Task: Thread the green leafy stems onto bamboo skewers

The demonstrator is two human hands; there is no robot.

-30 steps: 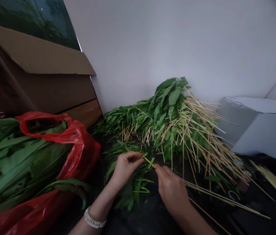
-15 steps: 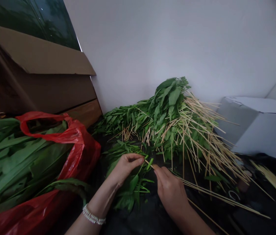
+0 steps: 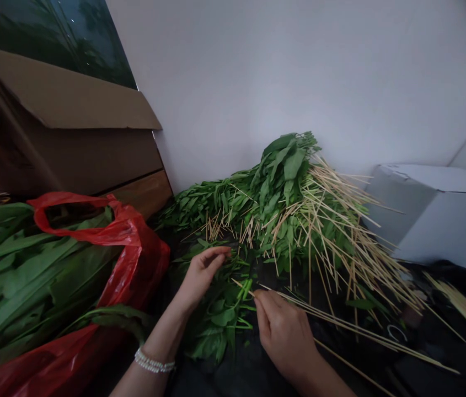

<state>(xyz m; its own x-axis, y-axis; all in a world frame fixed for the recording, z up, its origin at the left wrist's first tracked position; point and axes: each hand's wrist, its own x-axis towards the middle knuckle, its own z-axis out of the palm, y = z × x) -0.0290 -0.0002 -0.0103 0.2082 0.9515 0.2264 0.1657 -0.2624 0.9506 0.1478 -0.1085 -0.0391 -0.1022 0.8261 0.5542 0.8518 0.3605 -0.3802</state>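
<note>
My right hand [image 3: 284, 331] is closed around a thin bamboo skewer [image 3: 237, 283], whose tip points up and left. Short bright green leaf stems [image 3: 244, 290] are threaded on the skewer just ahead of the fingers. To the left, my left hand [image 3: 202, 273] hovers over the loose green leaves [image 3: 218, 320], with thumb and fingertips pinched close together. Whether anything is between those fingertips I cannot make out. A bracelet of white beads [image 3: 154, 363] circles the left wrist.
Behind my hands lies a heap of skewered leaves [image 3: 294, 165], its sticks [image 3: 352, 248] fanning right. A red plastic bag [image 3: 133, 248] full of long leaves stands left, before a cardboard box [image 3: 92, 105]. Loose skewers [image 3: 373, 333] and a white box [image 3: 435, 215] are at right.
My left hand has come off the skewer and moved up and left over the leaves. The right hand has shifted slightly down and left with the skewer and its threaded stems.
</note>
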